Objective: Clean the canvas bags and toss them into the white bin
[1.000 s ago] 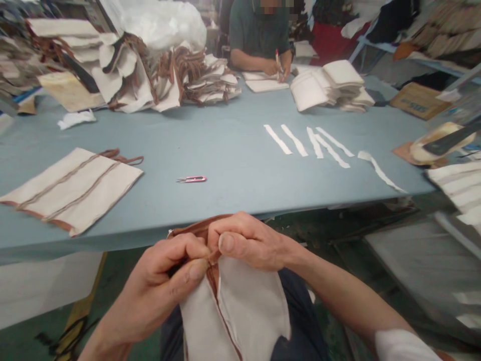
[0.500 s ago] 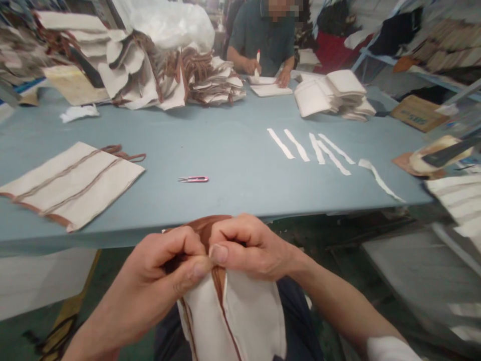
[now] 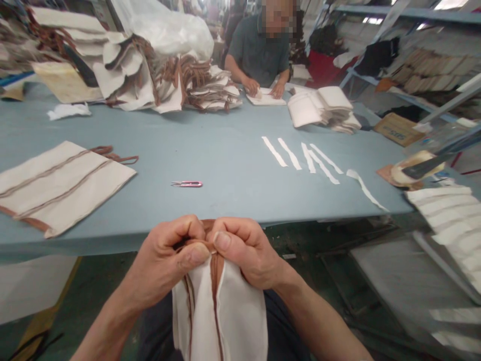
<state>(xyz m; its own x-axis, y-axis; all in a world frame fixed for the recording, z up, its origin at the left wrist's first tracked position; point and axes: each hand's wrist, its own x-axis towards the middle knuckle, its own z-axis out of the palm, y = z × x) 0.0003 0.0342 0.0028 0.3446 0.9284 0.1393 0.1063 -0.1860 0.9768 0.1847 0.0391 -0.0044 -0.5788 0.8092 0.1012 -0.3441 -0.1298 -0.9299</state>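
Observation:
A cream cloth bag [image 3: 240, 306] with brown trim and brown seams hangs from my two hands over my lap, in front of the table edge. My left hand [image 3: 175, 258] pinches its brown top edge between thumb and curled fingers. Right beside it, my right hand [image 3: 244, 245] grips the same edge, thumb on top, the thumbs nearly touching. Below the thumbs the brown-lined seam gapes slightly. On the table beyond lies a pair of pink thread snips [image 3: 188, 184]. A similar cream bag [image 3: 69, 185] with brown handles lies flat at the left.
Several white strips [image 3: 289, 153] lie on the blue-covered table [image 3: 150, 200]. Piled bag pieces [image 3: 131, 75] stand at the back left, folded cream pieces [image 3: 319, 105] at the back right. A co-worker [image 3: 259, 55] sits across, hands on a cream piece. A cardboard box [image 3: 398, 129] is at right.
Both hands stay on the bag's edge; my right thumb has shifted slightly and the left fingers have tightened together. The view has tilted up slightly. The co-worker's upright pen no longer shows.

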